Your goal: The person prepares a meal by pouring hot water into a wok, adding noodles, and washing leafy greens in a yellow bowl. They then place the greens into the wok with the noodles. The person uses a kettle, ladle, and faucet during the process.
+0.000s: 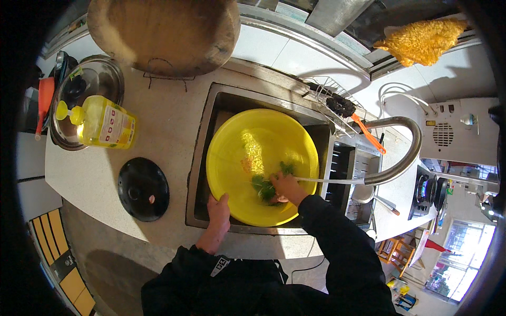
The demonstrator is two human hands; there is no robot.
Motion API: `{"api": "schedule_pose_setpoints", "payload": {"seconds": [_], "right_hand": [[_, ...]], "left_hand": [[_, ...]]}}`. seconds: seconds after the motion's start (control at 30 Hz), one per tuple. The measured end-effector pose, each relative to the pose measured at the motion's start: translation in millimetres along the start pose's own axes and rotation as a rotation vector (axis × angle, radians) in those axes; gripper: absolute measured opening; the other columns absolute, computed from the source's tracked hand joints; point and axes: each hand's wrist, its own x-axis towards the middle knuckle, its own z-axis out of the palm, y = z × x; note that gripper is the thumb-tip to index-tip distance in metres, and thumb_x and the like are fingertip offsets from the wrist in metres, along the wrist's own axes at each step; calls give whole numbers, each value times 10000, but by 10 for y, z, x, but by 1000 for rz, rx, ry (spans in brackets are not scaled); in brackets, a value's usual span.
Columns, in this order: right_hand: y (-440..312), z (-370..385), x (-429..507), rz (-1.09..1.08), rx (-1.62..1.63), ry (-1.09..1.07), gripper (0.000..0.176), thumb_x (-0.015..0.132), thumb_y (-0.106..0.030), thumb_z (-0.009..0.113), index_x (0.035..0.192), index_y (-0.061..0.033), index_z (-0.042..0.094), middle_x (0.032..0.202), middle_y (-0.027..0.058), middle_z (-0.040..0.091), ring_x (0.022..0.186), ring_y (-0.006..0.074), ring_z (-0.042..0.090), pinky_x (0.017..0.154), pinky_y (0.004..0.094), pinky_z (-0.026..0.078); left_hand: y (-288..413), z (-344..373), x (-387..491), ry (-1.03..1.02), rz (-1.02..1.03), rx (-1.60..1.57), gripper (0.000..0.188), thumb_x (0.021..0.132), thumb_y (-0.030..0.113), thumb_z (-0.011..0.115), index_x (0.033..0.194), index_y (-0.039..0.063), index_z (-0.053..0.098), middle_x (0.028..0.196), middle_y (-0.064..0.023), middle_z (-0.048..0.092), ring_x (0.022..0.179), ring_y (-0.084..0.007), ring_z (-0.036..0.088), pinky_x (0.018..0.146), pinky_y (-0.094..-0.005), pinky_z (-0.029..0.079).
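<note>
A large yellow plastic basin [233,130] sits in a stainless steel sink [201,158]. My left hand [218,215] grips its near left rim, thumb on the inside. Inside the basin, my right hand [290,187] closes around a bunch of green leafy herbs [264,189]; leaves stick out on both sides of the fingers. Something pale, partly covered by the hand, shows below it. Water [328,181] streams from the curved metal faucet [413,146] into the basin close to my right wrist. Rippled light glitters on the basin floor.
On the left counter are a black lid [143,189], a yellow soap pump bottle [108,122] and a metal pot lid [106,75]. Behind stands a round wooden board [166,35]. A wire rack [328,91] with an orange-handled scrubber [367,134] and a gas stove [423,193] are right.
</note>
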Motion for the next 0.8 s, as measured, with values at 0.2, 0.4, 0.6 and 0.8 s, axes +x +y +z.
{"api": "schedule_pose_setpoints", "payload": {"seconds": [0.2, 0.4, 0.6, 0.8], "right_hand": [[-266, 63, 150, -63, 115, -109, 605, 780, -221, 675, 1335, -119, 455, 1222, 296, 538, 922, 429, 638, 724, 525, 517], [-539, -424, 161, -56, 544, 198, 616, 765, -319, 725, 1295, -102, 499, 1281, 246, 506, 1103, 452, 549, 845, 529, 485], [-795, -718, 139, -195, 390, 214, 907, 700, -518, 756, 1434, -140, 382, 1470, 232, 347, 1239, 520, 434, 996, 542, 421], [-551, -796, 836, -35, 609, 536, 733, 813, -547, 641, 1389, -130, 465, 1500, 199, 321, 1290, 444, 414, 1041, 504, 385]], "left_hand": [[36, -2, 7, 0, -8, 13, 363, 905, 44, 545, 1260, -11, 495, 1185, -114, 594, 1028, -211, 591, 887, -334, 472], [58, -16, 1, -17, -32, -2, 381, 900, 45, 546, 1273, -1, 482, 1192, -112, 583, 1042, -211, 580, 899, -334, 466], [-3, -66, 48, -21, -42, -25, 377, 888, 57, 565, 1252, -7, 489, 1140, -105, 590, 1015, -201, 576, 887, -328, 461], [-9, -57, 43, 12, -40, 36, 361, 883, 58, 569, 1229, -16, 495, 1127, -106, 590, 1001, -203, 570, 874, -327, 456]]}}
